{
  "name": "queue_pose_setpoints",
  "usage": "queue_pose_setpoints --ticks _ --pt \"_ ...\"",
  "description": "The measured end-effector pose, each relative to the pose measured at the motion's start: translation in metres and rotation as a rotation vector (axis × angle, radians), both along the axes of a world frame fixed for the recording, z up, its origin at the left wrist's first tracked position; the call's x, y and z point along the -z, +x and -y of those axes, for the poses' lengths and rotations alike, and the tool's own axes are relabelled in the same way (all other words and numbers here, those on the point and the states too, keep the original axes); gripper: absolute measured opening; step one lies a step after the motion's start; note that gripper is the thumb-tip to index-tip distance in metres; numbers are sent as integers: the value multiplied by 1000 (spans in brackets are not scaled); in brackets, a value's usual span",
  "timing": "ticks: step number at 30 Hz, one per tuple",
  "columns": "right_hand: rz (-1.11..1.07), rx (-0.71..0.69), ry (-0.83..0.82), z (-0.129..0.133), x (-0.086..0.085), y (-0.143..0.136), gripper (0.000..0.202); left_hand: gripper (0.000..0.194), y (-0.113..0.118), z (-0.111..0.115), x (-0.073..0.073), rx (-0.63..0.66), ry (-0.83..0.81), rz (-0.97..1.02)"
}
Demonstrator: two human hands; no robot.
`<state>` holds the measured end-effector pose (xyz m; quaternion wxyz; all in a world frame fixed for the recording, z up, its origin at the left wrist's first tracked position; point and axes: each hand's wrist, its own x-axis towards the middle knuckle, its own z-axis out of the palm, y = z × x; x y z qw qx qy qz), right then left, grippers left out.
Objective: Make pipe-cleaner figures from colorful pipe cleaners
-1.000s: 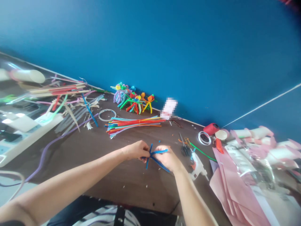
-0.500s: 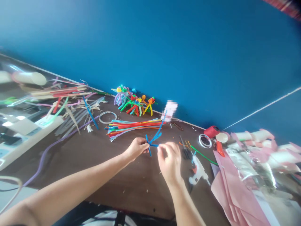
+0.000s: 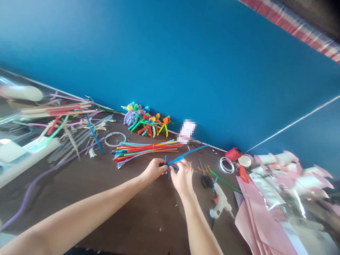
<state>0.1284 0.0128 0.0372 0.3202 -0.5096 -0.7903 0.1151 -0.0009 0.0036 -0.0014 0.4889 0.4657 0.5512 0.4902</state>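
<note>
A blue pipe cleaner [image 3: 189,153], bent into a cross shape with a long end reaching to the upper right, is held over the table between both hands. My left hand [image 3: 156,168] pinches it near the crossing, where short blue ends stick up and down. On its right side my right hand [image 3: 182,177] closes thumb and fingers on it, and part of the blue pipe cleaner is hidden behind the fingers. Just beyond the hands lies a bundle of coloured pipe cleaners [image 3: 146,148]. Small pipe cleaner figures [image 3: 148,122] stand against the wall behind the bundle.
A white hot glue gun [image 3: 221,200] and scissors [image 3: 205,179] lie right of my hands. Further right are pink sheets [image 3: 252,216], a white ring roll [image 3: 227,165] and wrapped rolls. Loose strips, a clear ring [image 3: 115,139] and a white power strip [image 3: 29,161] lie left.
My right hand has moved left, closer to my left hand. The long blue end has swung down to the right. The view has shifted slightly.
</note>
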Motion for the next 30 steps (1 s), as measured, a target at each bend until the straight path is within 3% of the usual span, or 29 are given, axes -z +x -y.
queue_pose_setpoints --ticks 4,10,13,20,30 --pt "-167 -98 -262 -14 11 2 8 12 0 -1 1 19 -8 13" --pt "-240 -103 -290 -14 21 -1 9 13 -3 -3 1 21 -45 67" --pt "-238 -140 -196 -11 23 -3 10 13 -4 -4 -1 28 -88 125" --pt "-13 -222 187 -13 22 -2 14 11 -7 -7 -3 64 -185 203" --pt "63 -188 422 -12 21 3 9 18 -6 -7 1 -6 -93 336"
